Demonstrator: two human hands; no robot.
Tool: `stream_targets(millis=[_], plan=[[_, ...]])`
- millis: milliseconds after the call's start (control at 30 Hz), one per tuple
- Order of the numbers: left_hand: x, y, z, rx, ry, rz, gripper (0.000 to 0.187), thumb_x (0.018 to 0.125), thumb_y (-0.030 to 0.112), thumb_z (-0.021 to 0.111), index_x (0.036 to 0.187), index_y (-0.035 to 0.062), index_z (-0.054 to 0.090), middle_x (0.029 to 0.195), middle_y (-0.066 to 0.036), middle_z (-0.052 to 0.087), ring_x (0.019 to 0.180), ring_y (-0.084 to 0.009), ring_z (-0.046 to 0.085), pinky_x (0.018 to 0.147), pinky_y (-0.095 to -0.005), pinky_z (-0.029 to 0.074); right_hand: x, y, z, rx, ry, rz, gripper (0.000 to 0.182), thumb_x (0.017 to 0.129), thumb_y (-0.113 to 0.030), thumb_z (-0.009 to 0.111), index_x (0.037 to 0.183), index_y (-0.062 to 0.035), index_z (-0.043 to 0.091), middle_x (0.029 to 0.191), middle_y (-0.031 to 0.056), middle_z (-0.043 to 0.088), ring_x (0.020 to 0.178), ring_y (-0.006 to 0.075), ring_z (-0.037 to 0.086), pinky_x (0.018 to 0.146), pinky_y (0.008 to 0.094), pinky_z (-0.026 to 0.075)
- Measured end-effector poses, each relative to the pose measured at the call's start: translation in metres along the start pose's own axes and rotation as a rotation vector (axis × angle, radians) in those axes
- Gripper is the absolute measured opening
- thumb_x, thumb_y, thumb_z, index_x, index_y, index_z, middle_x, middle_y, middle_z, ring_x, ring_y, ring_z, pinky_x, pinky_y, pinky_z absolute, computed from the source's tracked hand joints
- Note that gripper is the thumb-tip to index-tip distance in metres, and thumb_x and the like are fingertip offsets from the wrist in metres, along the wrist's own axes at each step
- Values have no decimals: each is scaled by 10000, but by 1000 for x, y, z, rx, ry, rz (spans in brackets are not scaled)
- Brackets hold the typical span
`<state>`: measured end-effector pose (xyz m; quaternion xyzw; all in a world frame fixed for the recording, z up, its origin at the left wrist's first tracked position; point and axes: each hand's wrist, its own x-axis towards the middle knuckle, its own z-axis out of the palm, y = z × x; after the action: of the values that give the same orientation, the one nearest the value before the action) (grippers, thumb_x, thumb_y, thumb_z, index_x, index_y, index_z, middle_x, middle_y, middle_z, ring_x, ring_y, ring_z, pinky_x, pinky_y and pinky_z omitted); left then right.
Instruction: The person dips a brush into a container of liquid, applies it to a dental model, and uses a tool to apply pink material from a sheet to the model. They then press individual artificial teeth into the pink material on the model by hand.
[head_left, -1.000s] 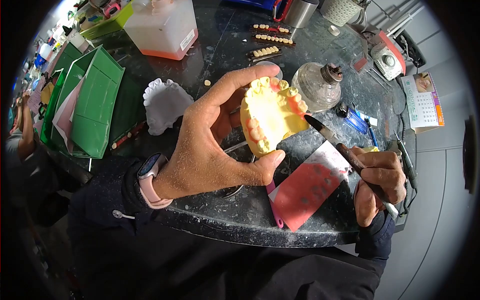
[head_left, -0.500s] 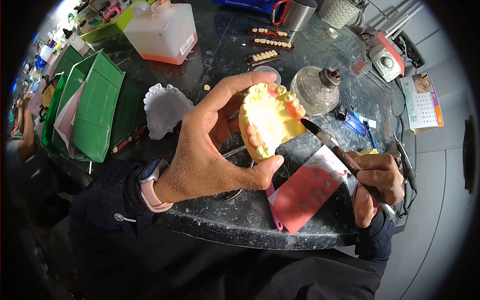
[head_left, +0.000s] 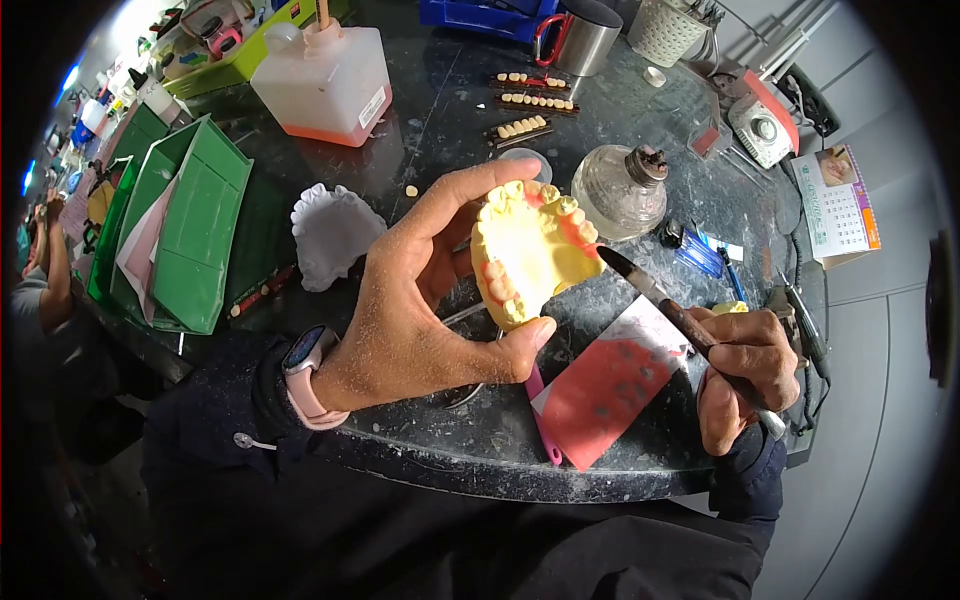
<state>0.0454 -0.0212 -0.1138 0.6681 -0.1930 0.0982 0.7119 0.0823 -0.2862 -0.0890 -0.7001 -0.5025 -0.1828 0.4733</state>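
Observation:
A yellow dental cast (head_left: 535, 250), with pink wax and teeth along its arch, is gripped between the thumb and fingers of my left hand (head_left: 430, 290). My right hand (head_left: 742, 372) is closed round a wax knife (head_left: 680, 317) with a dark handle. The knife's dark tip is at the right edge of the cast, by the pink wax; whether they touch is hard to tell. Below the knife, a pink wax sheet (head_left: 612, 395) lies on the dark table. A white cast (head_left: 333, 235) rests left of my left hand.
Behind the cast stand a glass burner (head_left: 620, 192), a metal mug (head_left: 588, 38) and tooth strips (head_left: 537, 102). A plastic container (head_left: 325, 85) and green bins (head_left: 190, 230) are at the left. A blue lighter (head_left: 697, 252) and a calendar (head_left: 840, 203) are at the right. Another person's arm (head_left: 55, 255) shows far left.
The view has shifted slightly. The cast in my left hand has tilted a little and sits slightly lower and further left. The knife stays near its right edge.

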Motion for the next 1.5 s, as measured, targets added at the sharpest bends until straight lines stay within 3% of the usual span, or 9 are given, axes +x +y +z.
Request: stream_targets(millis=[200,333,533,800,900,1133,1367,1500], plan=[[1,1,1,32,-7,15,822,617,24,732,1323,-35,315,1236,-143,470,1153,-179,475,1000,-320,377,-7,11,0,31,187,21,250,876,-136,498,1038,55,506,924,223,525,928,342,617,786,425,530],[1,1,1,82,-20,37,820,613,8,738,1317,-30,320,1246,-155,466,1155,-185,474,1001,-322,375,-2,12,9,107,398,335,283,908,-73,462,1150,72,496,1131,214,496,1044,359,576,883,378,497],[2,2,3,92,0,29,806,627,20,734,1318,-28,322,1195,-132,485,1135,-174,483,986,-311,383,1,13,8,233,481,610,268,905,-76,510,1133,64,530,1088,171,547,1045,305,589,865,328,508],[3,3,0,-31,18,-53,755,708,-39,684,1360,27,307,1246,-129,449,1135,-168,495,966,-300,431,2,11,8,276,382,523,194,906,-19,487,1078,63,528,992,129,534,1011,284,599,875,320,501],[3,9,5,-103,108,-178,766,724,21,661,1372,-19,254,1182,-128,478,1076,-170,520,933,-294,438,2,11,9,274,394,545,189,902,-12,491,1071,63,529,997,127,530,1017,290,597,873,319,504],[3,-1,1,-5,106,-12,749,740,-5,605,1385,-8,223,1182,-104,461,1069,-146,510,906,-280,447,2,13,11,277,419,562,173,898,-15,503,1053,57,530,1016,121,524,1024,298,596,876,332,511],[3,0,-1,111,139,8,833,657,10,736,1356,10,284,1144,-78,475,1034,-128,517,901,-273,445,2,15,12,239,436,573,131,888,5,508,1009,51,530,994,126,551,1001,269,609,842,306,512],[3,-1,2,108,177,-38,777,653,11,745,1319,14,343,1073,-60,509,988,-114,532,881,-271,456,4,13,11,259,418,577,102,889,18,501,983,50,526,976,122,546,980,246,614,827,277,500]])
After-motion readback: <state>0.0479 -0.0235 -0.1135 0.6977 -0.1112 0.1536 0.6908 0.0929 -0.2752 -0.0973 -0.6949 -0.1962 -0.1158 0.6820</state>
